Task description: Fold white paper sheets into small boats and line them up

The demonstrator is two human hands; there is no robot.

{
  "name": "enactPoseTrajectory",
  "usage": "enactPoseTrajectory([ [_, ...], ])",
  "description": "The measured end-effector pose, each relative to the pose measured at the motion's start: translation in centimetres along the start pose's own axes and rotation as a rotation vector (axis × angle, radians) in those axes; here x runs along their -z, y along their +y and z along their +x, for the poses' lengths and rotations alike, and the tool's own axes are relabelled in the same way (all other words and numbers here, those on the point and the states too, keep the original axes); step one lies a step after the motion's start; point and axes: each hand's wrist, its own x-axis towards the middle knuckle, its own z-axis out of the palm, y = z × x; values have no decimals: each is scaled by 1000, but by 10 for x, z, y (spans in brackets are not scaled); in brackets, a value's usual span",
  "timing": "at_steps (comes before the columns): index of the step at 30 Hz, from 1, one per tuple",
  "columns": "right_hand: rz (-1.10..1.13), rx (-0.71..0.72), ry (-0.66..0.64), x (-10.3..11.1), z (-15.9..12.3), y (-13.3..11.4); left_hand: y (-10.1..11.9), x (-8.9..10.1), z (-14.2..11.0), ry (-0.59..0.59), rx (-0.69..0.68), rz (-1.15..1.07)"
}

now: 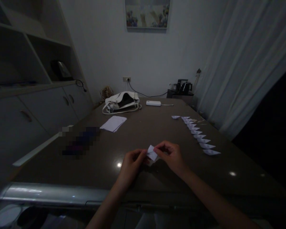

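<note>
Between my two hands, just above the table's near part, is a small piece of folded white paper (152, 153), turned so that it looks like a diamond. My left hand (134, 162) pinches its left corner between thumb and fingers. On the right corner, the thumb and index finger of my right hand (169, 155) are closed. Off to the right, several folded white paper boats (200, 136) stand in a slanting row, with a single paper boat (175, 117) a little left of the row's far end.
A stack of white paper sheets (113, 123) lies left of centre on the brown table (143, 127). Behind it sits a white handbag (122, 101). A white power strip (153, 103) lies at the far edge. A blurred-out dark item (82, 141) is at left.
</note>
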Motion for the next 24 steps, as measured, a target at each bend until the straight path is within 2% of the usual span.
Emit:
enactPoseTrajectory([
  [13,-1,11,13,0,0,2,0,1,1,5,10,54],
  [24,57,-24,52,0,1,1,0,0,3,17,15,-63],
])
